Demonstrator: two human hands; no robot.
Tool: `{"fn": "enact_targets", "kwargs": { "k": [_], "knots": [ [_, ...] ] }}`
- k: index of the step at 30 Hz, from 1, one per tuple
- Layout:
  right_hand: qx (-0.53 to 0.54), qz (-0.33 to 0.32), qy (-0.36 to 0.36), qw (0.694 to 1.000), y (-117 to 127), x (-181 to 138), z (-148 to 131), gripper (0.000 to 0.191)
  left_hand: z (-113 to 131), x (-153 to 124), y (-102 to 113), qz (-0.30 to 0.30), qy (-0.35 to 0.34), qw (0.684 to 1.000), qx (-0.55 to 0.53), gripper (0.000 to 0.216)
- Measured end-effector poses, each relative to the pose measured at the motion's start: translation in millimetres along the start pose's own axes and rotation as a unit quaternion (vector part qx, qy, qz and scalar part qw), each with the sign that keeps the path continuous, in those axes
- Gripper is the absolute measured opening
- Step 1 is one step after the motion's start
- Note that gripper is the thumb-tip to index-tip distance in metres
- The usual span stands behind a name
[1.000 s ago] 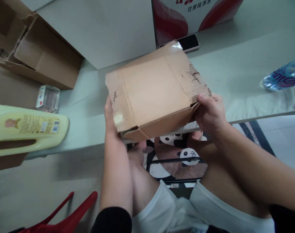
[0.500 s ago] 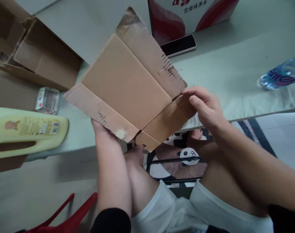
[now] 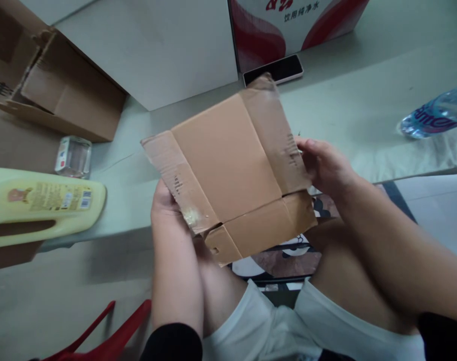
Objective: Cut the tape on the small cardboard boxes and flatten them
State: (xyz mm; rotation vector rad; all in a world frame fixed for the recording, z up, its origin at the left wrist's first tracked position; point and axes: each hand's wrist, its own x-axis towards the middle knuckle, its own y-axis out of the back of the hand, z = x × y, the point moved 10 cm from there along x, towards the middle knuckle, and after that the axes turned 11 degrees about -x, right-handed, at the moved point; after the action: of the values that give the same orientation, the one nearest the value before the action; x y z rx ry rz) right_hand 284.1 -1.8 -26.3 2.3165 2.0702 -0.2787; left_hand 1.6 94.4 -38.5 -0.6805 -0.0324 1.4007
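An unfolded brown cardboard box (image 3: 228,160) is held over my lap, its plain inner side facing up. Its side flaps are worn and torn, and the near flap tilts down toward my knees. My left hand (image 3: 163,200) grips the left flap from beneath, with most of its fingers hidden behind the cardboard. At the right flap's edge is my right hand (image 3: 326,163), its fingers curled against the board and partly hidden by it.
A pale cloth-covered table holds a phone (image 3: 284,69), a red and white carton (image 3: 258,35), a water bottle (image 3: 435,115), a yellow jug (image 3: 78,200), a clear small box (image 3: 74,156) and an open cardboard carton (image 3: 81,95). A red chair (image 3: 111,331) stands lower left.
The cardboard box has come nearer to me, shifted right and turned clockwise, uncovering more of the phone. My right hand has moved from the near flap's corner to the right flap's edge.
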Motion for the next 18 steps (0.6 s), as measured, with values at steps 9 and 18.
{"fn": "enact_targets", "kwargs": {
  "k": [9, 18],
  "knots": [
    [-0.075, 0.071, 0.023, 0.994, 16, -4, 5, 0.038, -22, -3, -24, -0.019, 0.08, 0.997, -0.001, 0.025],
    [-0.124, 0.135, 0.111, 0.977, 25, 0, -11, 0.092, -11, -9, -43, -0.098, -0.016, 0.993, 0.062, 0.048]
  ]
}}
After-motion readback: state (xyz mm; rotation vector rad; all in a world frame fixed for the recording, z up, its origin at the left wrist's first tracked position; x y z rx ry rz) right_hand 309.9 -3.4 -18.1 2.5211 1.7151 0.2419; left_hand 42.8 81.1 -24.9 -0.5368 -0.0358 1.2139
